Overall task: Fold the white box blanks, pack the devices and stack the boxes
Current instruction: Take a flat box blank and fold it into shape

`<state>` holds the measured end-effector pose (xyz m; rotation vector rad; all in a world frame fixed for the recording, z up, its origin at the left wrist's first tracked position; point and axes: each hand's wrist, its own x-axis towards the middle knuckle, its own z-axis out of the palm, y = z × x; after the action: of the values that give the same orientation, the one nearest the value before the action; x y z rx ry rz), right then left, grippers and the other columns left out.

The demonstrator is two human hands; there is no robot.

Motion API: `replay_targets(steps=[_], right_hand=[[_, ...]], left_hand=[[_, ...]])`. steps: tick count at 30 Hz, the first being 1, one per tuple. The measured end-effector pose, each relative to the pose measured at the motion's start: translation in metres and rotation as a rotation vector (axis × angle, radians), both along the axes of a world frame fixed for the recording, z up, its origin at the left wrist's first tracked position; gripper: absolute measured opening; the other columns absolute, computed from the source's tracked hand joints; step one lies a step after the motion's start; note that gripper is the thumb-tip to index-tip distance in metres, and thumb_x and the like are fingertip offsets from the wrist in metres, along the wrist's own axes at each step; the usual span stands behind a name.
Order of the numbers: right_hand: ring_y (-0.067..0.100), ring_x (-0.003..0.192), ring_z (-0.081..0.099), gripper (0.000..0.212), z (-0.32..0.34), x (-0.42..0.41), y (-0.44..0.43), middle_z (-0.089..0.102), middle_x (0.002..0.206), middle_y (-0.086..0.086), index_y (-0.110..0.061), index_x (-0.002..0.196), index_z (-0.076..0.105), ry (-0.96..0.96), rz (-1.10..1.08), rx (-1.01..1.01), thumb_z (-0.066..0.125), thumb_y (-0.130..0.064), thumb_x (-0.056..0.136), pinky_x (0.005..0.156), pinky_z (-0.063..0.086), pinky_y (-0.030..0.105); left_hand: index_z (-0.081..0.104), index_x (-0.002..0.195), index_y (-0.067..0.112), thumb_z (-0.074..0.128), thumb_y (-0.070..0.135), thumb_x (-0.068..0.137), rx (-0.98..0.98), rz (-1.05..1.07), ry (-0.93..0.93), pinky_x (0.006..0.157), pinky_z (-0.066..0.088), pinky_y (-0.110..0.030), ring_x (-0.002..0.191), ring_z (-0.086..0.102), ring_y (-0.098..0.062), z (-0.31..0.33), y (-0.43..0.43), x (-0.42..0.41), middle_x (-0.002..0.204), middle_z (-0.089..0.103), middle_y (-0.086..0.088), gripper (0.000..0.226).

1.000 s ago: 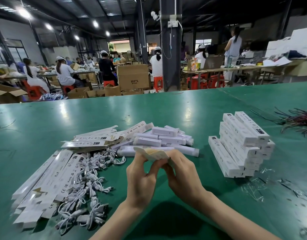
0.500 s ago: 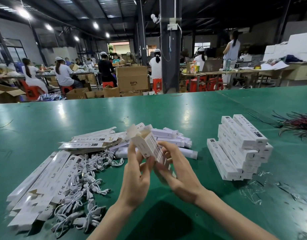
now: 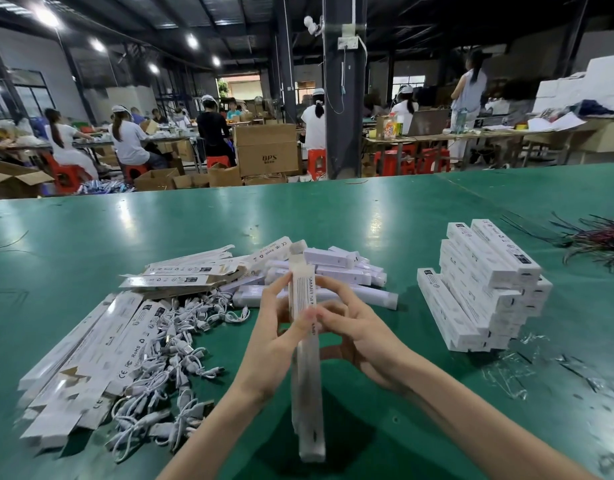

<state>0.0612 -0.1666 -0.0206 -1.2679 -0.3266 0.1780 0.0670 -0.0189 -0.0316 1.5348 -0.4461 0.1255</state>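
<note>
A long white box (image 3: 307,386) is held lengthwise above the green table (image 3: 385,209), its far flap end up and away from me. My left hand (image 3: 281,336) grips its left side and my right hand (image 3: 354,327) holds its right side, fingers curled round it. Behind the hands lie several white devices (image 3: 336,261). Flat white box blanks (image 3: 91,344) fan out at the left, with more blanks (image 3: 187,271) behind them. A heap of white cables (image 3: 170,362) sits between blanks and hands. Finished white boxes (image 3: 485,282) are stacked at the right.
Clear plastic scraps (image 3: 513,368) lie at the right near the stack. A bundle of dark and red wires (image 3: 596,237) lies at the far right. Beyond the table's far edge, people sit at other benches among cardboard cartons (image 3: 265,148) and a dark pillar (image 3: 343,84).
The box went from a small folded end at my fingertips to a full-length opened tube, swung so it points away from me. Both hands shifted along it and kept their hold.
</note>
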Motion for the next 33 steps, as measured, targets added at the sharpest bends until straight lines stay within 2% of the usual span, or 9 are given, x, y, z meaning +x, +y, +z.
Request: replay_targets(steps=[2, 4, 6, 10, 12, 18, 22, 29, 33], right_hand=[[0.020, 0.090, 0.067, 0.042, -0.004, 0.001, 0.001, 0.063, 0.109, 0.012, -0.036, 0.121, 0.057, -0.006, -0.023, 0.004, 0.065, -0.014, 0.086, 0.070, 0.058, 0.042], [0.021, 0.090, 0.068, 0.047, -0.007, 0.003, 0.000, 0.064, 0.109, 0.012, -0.033, 0.126, 0.052, -0.019, -0.067, -0.022, 0.064, -0.007, 0.089, 0.071, 0.058, 0.044], [0.022, 0.088, 0.066, 0.048, -0.007, 0.004, -0.001, 0.064, 0.105, 0.011, -0.032, 0.126, 0.052, -0.041, -0.114, -0.062, 0.065, -0.004, 0.088, 0.071, 0.059, 0.046], [0.020, 0.080, 0.067, 0.046, -0.008, 0.004, -0.001, 0.063, 0.098, 0.009, -0.030, 0.122, 0.055, -0.070, -0.150, -0.102, 0.066, -0.003, 0.087, 0.066, 0.059, 0.043], [0.022, 0.083, 0.068, 0.045, -0.008, 0.005, -0.002, 0.063, 0.098, 0.011, -0.029, 0.122, 0.056, -0.076, -0.142, -0.102, 0.064, 0.000, 0.088, 0.067, 0.059, 0.043], [0.027, 0.084, 0.065, 0.043, -0.003, 0.004, -0.004, 0.063, 0.096, 0.009, -0.032, 0.113, 0.062, -0.081, -0.056, -0.072, 0.062, -0.003, 0.081, 0.066, 0.057, 0.039], [0.027, 0.080, 0.064, 0.043, 0.001, 0.001, -0.003, 0.059, 0.096, 0.009, -0.025, 0.114, 0.058, -0.058, 0.018, -0.087, 0.059, -0.006, 0.075, 0.067, 0.058, 0.039], [0.018, 0.090, 0.064, 0.039, 0.000, -0.003, -0.003, 0.056, 0.110, 0.012, -0.012, 0.118, 0.039, -0.001, 0.114, -0.135, 0.063, -0.002, 0.089, 0.069, 0.057, 0.037], [0.019, 0.084, 0.065, 0.042, -0.004, -0.003, -0.002, 0.061, 0.099, 0.004, -0.012, 0.114, 0.042, 0.001, 0.142, -0.185, 0.068, -0.006, 0.082, 0.062, 0.055, 0.034]], left_hand=[[0.046, 0.132, 0.025, 0.057, 0.022, 0.092, 0.068, 0.074, -0.020, 0.099, 0.048, -0.044, 0.112, 0.061, -0.020, -0.004, 0.000, 0.003, 0.125, 0.062, -0.003, 0.041], [0.048, 0.129, 0.024, 0.056, 0.017, 0.096, 0.094, 0.093, -0.031, 0.097, 0.049, -0.045, 0.110, 0.062, -0.018, -0.006, -0.001, 0.004, 0.125, 0.061, -0.002, 0.035], [0.047, 0.129, 0.028, 0.057, 0.019, 0.094, 0.093, 0.078, -0.049, 0.090, 0.053, -0.035, 0.107, 0.064, -0.014, -0.005, -0.002, 0.003, 0.122, 0.064, 0.000, 0.037], [0.049, 0.128, 0.030, 0.056, 0.000, 0.094, 0.046, 0.056, -0.047, 0.076, 0.053, -0.020, 0.092, 0.069, -0.010, -0.004, 0.002, 0.005, 0.107, 0.071, 0.003, 0.047], [0.051, 0.129, 0.031, 0.063, 0.005, 0.090, 0.021, 0.041, -0.025, 0.078, 0.054, -0.023, 0.092, 0.070, -0.014, -0.003, 0.003, 0.005, 0.108, 0.071, 0.004, 0.048], [0.065, 0.107, 0.033, 0.064, 0.025, 0.079, -0.050, 0.007, 0.062, 0.073, 0.059, -0.041, 0.089, 0.069, -0.019, 0.003, 0.006, 0.004, 0.099, 0.069, -0.004, 0.029], [0.063, 0.092, 0.030, 0.066, 0.030, 0.077, -0.040, 0.001, 0.094, 0.056, 0.054, -0.030, 0.079, 0.068, -0.015, 0.008, 0.010, 0.004, 0.090, 0.069, 0.000, 0.015], [0.065, 0.079, 0.028, 0.072, 0.029, 0.076, -0.044, -0.016, 0.119, 0.051, 0.049, -0.027, 0.069, 0.062, -0.009, 0.008, 0.009, 0.002, 0.080, 0.066, 0.004, 0.008], [0.068, 0.066, 0.023, 0.062, 0.037, 0.081, -0.061, 0.013, 0.172, 0.052, 0.051, -0.025, 0.068, 0.064, -0.013, 0.011, 0.012, 0.004, 0.075, 0.069, -0.007, 0.021]])
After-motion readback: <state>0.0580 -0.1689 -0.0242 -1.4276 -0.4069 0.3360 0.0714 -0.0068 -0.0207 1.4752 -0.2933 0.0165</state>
